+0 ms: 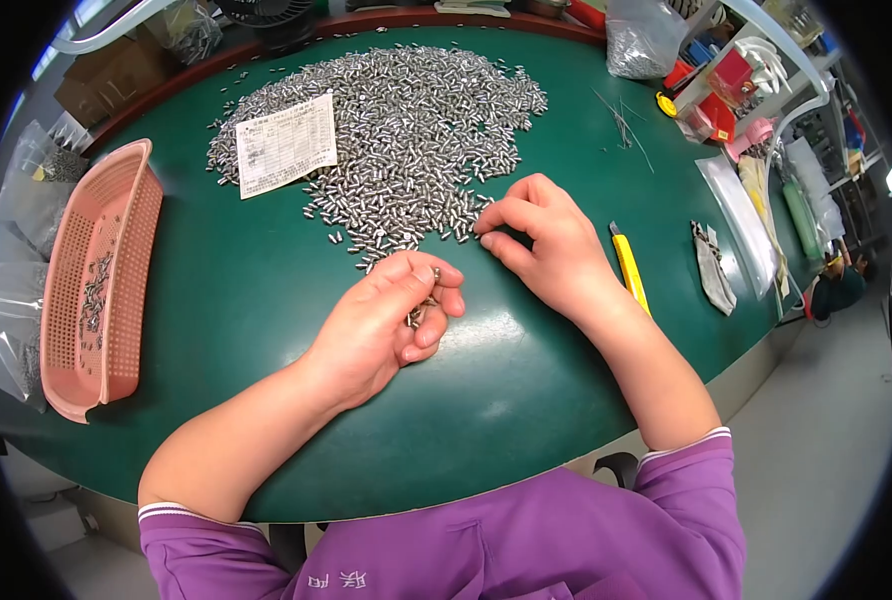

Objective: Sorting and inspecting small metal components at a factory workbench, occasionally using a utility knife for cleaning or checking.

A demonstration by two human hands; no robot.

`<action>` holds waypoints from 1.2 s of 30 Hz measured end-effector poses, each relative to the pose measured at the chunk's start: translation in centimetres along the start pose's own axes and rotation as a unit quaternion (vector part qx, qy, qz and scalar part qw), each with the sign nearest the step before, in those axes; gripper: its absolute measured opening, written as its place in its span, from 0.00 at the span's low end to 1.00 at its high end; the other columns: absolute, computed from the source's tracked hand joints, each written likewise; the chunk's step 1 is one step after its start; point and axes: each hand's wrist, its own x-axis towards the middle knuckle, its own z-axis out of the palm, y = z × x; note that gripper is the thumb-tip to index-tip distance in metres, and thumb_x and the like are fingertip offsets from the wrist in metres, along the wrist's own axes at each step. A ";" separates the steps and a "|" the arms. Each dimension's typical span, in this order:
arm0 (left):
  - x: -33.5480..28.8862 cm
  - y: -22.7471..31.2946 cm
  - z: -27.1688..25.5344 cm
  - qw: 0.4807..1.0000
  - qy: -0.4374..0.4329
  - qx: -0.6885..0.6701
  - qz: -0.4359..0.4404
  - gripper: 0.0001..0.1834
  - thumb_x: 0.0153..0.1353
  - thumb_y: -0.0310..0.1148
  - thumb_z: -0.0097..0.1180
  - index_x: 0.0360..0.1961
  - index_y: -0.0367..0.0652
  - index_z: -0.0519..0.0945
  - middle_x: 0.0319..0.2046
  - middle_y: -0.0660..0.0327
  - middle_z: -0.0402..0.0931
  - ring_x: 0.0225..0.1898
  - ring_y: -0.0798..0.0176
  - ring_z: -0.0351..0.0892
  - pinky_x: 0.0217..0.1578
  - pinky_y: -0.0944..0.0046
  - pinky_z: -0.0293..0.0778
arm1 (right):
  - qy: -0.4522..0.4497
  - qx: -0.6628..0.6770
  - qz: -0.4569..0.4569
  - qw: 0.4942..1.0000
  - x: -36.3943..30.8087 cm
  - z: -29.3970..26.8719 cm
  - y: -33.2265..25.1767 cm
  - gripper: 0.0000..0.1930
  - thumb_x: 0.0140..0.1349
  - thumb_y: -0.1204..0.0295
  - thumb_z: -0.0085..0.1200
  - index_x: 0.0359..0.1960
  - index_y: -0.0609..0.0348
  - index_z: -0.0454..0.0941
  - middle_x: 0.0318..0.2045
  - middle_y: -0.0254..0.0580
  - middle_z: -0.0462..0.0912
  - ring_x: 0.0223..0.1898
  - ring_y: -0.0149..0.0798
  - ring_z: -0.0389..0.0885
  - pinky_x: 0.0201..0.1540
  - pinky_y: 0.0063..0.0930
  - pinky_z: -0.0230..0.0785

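A broad pile of small, shiny metal cylindrical parts [416, 130] spreads over the green table. My left hand [376, 310] is turned partly palm up just below the pile's near tip. Its fingers curl around several metal parts [415, 317], with one more at the thumb and fingertip. At the pile's right edge, my right hand [546, 245] has thumb and forefinger pinched together at a small metal part, mostly hidden by the fingertips. A printed paper slip [286, 146] lies on the left side of the pile.
A pink perforated basket [149, 215] holding some metal parts stands at the left, beside clear plastic bags [14, 290]. A yellow utility knife [629, 270] lies right of my right hand. Thin wires [624, 125], a small cloth [712, 268] and plastic sleeves [741, 222] lie farther right.
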 end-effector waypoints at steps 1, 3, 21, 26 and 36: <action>0.0 0.0 0.0 1.000 -0.004 -0.003 -0.002 0.11 0.71 0.35 0.41 0.44 0.40 0.71 0.34 0.60 0.70 0.23 0.73 0.60 0.19 0.75 0.57 | -0.003 -0.009 -0.007 1.000 0.0 0.0 -0.1 0.06 0.49 0.76 0.62 0.30 0.53 0.79 0.32 0.37 0.74 0.40 0.43 0.75 0.41 0.35 0.70; -0.1 0.1 -0.1 1.000 -0.003 -0.006 0.002 0.11 0.71 0.35 0.41 0.45 0.40 0.70 0.34 0.59 0.70 0.23 0.73 0.61 0.19 0.75 0.57 | -0.007 -0.016 -0.015 1.000 0.0 0.0 -0.2 0.06 0.49 0.75 0.62 0.29 0.54 0.79 0.33 0.38 0.74 0.41 0.43 0.75 0.42 0.36 0.70; -0.1 0.0 0.1 1.000 0.012 -0.002 -0.007 0.07 0.68 0.32 0.48 0.44 0.43 0.70 0.32 0.62 0.71 0.22 0.76 0.60 0.19 0.77 0.57 | -0.094 0.377 0.084 0.918 -0.6 0.2 -2.3 0.05 0.61 0.77 0.55 0.38 0.58 0.77 0.37 0.30 0.71 0.35 0.22 0.71 0.38 0.17 0.66; 0.0 0.0 0.1 1.000 0.015 -0.003 -0.002 0.06 0.70 0.33 0.45 0.42 0.44 0.72 0.31 0.62 0.71 0.21 0.76 0.58 0.18 0.77 0.56 | 0.008 0.196 0.063 0.979 0.1 -0.4 -1.1 0.05 0.57 0.79 0.56 0.36 0.60 0.77 0.35 0.33 0.73 0.31 0.25 0.73 0.36 0.20 0.69; -0.2 0.2 0.1 1.000 0.003 -0.009 0.003 0.12 0.71 0.35 0.39 0.45 0.39 0.71 0.33 0.59 0.71 0.24 0.72 0.62 0.20 0.74 0.58 | 0.019 0.022 0.056 0.998 -0.1 -0.1 0.0 0.06 0.51 0.74 0.61 0.30 0.56 0.78 0.32 0.38 0.75 0.38 0.41 0.76 0.39 0.34 0.71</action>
